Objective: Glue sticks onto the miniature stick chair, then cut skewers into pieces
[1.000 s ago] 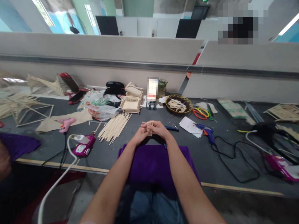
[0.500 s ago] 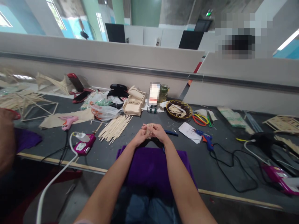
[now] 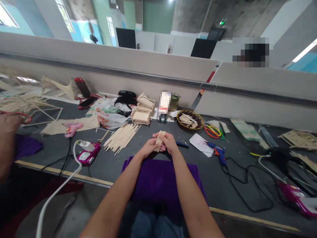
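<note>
A small bundle of short wooden sticks (image 3: 159,141), laid side by side, is held between my two hands above the table's front part. My left hand (image 3: 150,147) has its fingers closed on the bundle from the left. From the right, my right hand (image 3: 170,142) grips the same sticks. Just right of the hands lies a dark blue tool (image 3: 182,144), partly hidden by my right hand. Long loose wooden sticks (image 3: 122,138) lie in a spread pile to the left. Under my forearms is a folded purple cloth (image 3: 158,180).
Behind the hands stand a small wooden stick-built model (image 3: 141,115) and a woven basket (image 3: 190,119) of short sticks. A blue glue gun (image 3: 219,152) with a looping cord lies right, a pink glue gun (image 3: 71,129) left. Another person's hand (image 3: 10,132) is at the far left.
The stick bundle has tilted and shows more between my hands, whose fingers have shifted around it. The camera view has moved slightly. The person's hand at left holds a red-handled item, now slightly higher.
</note>
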The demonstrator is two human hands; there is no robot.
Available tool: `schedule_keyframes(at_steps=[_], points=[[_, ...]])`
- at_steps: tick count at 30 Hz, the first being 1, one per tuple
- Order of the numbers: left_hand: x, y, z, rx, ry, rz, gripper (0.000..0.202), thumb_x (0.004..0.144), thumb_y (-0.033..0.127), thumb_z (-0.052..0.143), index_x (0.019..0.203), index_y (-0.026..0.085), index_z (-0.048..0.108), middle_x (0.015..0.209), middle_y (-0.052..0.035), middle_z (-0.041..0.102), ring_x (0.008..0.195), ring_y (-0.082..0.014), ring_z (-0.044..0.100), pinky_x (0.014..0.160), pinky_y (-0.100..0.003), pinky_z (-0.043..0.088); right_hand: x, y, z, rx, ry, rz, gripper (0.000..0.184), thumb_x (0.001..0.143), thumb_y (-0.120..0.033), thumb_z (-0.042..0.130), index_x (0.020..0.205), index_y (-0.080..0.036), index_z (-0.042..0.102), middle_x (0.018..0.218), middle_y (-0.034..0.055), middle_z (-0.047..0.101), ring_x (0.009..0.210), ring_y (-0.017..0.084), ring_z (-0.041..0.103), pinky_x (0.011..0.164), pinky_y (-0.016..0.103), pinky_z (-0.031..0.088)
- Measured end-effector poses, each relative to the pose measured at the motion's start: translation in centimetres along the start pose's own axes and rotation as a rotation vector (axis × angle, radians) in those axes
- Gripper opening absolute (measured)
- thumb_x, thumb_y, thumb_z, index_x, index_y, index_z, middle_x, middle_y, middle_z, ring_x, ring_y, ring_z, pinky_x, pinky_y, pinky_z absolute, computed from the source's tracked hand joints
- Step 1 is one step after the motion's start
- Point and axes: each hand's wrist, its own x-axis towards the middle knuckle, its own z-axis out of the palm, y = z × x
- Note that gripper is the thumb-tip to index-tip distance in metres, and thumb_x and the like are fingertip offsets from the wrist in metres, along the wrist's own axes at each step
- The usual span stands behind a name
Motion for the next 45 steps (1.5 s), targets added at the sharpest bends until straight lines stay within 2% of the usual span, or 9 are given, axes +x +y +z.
schedule_keyframes(at_steps=[2, 8, 14, 22, 29, 33, 36, 42, 45], points=[[-0.2, 0.2, 0.1, -0.009, -0.048, -0.016, 0.055, 0.063, 0.054, 0.080, 0.090, 0.010, 0.062, 0.071, -0.0058, 0.067, 0.059, -0.0126, 0.062, 0.062, -0.026, 0.049, 0.1, 0.0, -0.2, 0.053, 0.054, -0.005, 0.028, 0.069, -0.044, 0.073, 0.081, -0.019, 0.070, 0.091, 0.0066, 0.077, 0.056, 0.012, 0.064, 0.049, 0.022, 0.050], [-0.2, 0.6, 0.1, 0.032, -0.099, -0.039, 0.051, 0.071, 0.055, 0.073, 0.095, 0.012, 0.060, 0.061, 0.0023, 0.056, 0.043, -0.0047, 0.043, 0.043, -0.019, 0.029, 0.8, -0.2, -1.0, 0.208, 0.185, 0.004, 0.029, 0.063, -0.041, 0.080, 0.077, -0.018, 0.067, 0.085, 0.0086, 0.078, 0.073, 0.017, 0.071, 0.064, 0.025, 0.055], [0.1, 0.2, 0.0, 0.033, -0.124, -0.033, 0.052, 0.072, 0.056, 0.070, 0.094, 0.012, 0.057, 0.055, 0.0061, 0.049, 0.040, -0.0040, 0.034, 0.041, -0.020, 0.020, 0.6, -0.4, -1.0, 0.290, 0.128, -0.009, 0.030, 0.069, -0.040, 0.079, 0.087, -0.018, 0.068, 0.094, 0.0084, 0.077, 0.093, 0.020, 0.072, 0.088, 0.032, 0.054], [-0.4, 0.3, 0.7, 0.217, -0.051, 0.019, 0.056, 0.074, 0.067, 0.059, 0.089, 0.014, 0.056, 0.058, 0.0049, 0.050, 0.043, -0.0053, 0.035, 0.044, -0.021, 0.024, 0.3, -0.2, -1.3, 0.360, 0.107, -0.027, 0.029, 0.072, -0.045, 0.078, 0.080, -0.021, 0.062, 0.086, 0.0044, 0.076, 0.089, 0.023, 0.073, 0.091, 0.045, 0.055], [-0.6, 0.5, 0.6, 0.454, 0.123, 0.145, 0.039, 0.080, 0.053, 0.055, 0.069, 0.016, 0.054, 0.052, 0.0053, 0.045, 0.050, -0.0088, 0.039, 0.052, -0.023, 0.029, 1.0, -0.1, -3.1, 0.497, 0.293, -0.072, 0.019, 0.078, -0.035, 0.073, 0.077, -0.022, 0.060, 0.071, -0.0029, 0.070, 0.077, 0.016, 0.071, 0.091, 0.045, 0.054], [-0.7, 0.8, -0.1, 0.603, 0.393, 0.182, 0.021, 0.083, 0.034, 0.051, 0.072, 0.017, 0.058, 0.056, 0.0031, 0.053, 0.056, -0.0125, 0.049, 0.058, -0.024, 0.035, 1.1, -0.7, -4.4, 0.537, 0.427, -0.173, 0.017, 0.079, -0.031, 0.072, 0.075, -0.021, 0.059, 0.070, -0.0042, 0.068, 0.074, 0.013, 0.069, 0.087, 0.040, 0.055], [-1.7, 1.6, -1.5, 0.805, 0.596, 0.206, 0.012, 0.082, 0.023, 0.052, 0.076, 0.019, 0.061, 0.074, -0.0015, 0.065, 0.073, -0.0162, 0.058, 0.070, -0.026, 0.040, 1.0, -0.9, -4.8, 0.472, 0.453, -0.246, 0.022, 0.076, -0.035, 0.074, 0.077, -0.021, 0.057, 0.068, -0.0044, 0.067, 0.073, 0.014, 0.069, 0.082, 0.039, 0.055], [-6.9, 4.3, -5.7, 1.325, 0.920, -0.006, 0.010, 0.085, 0.024, 0.054, 0.086, 0.019, 0.063, 0.094, -0.0085, 0.065, 0.096, -0.0246, 0.056, 0.083, -0.034, 0.042, 0.9, -0.9, -4.6, 0.335, 0.476, -0.287, 0.027, 0.077, -0.043, 0.070, 0.079, -0.021, 0.054, 0.067, -0.0050, 0.065, 0.069, 0.014, 0.069, 0.078, 0.037, 0.055], [-8.6, 4.8, -6.4, 1.476, 0.931, -0.131, 0.015, 0.088, 0.025, 0.051, 0.092, 0.019, 0.063, 0.101, -0.0110, 0.064, 0.102, -0.0268, 0.054, 0.084, -0.035, 0.042, 0.7, -1.2, -4.4, 0.270, 0.512, -0.346, 0.029, 0.077, -0.045, 0.068, 0.079, -0.020, 0.053, 0.066, -0.0052, 0.063, 0.067, 0.013, 0.068, 0.075, 0.034, 0.054]])
